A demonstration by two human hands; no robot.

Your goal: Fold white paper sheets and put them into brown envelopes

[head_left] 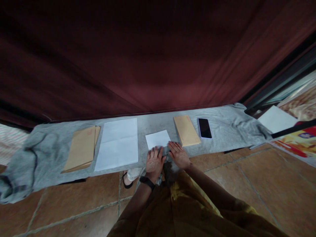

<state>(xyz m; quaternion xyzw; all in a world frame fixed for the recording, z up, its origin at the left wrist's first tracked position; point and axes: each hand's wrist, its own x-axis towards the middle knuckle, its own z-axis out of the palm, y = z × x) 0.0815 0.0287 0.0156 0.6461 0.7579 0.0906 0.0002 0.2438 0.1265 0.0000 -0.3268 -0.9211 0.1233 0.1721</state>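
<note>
A small white sheet of paper (158, 138), seemingly folded, lies on the grey cloth (153, 121) in front of me. My left hand (153, 162), with a dark band at the wrist, rests its fingertips on the paper's near edge, fingers stretched out. At the near right corner of the same paper lies my right hand (179, 156), flat with fingers extended. Neither hand grips anything. To the left is a larger white sheet (118, 144) with a crease across it. Just right of the paper sits a brown envelope (187, 130), possibly several stacked.
Further left is a stack of brown envelopes (81, 148). A phone (204, 128) with a dark screen lies at the right. Behind the narrow cloth-covered surface hangs a dark red curtain (153, 72). Tiled floor (86, 204) shows in front.
</note>
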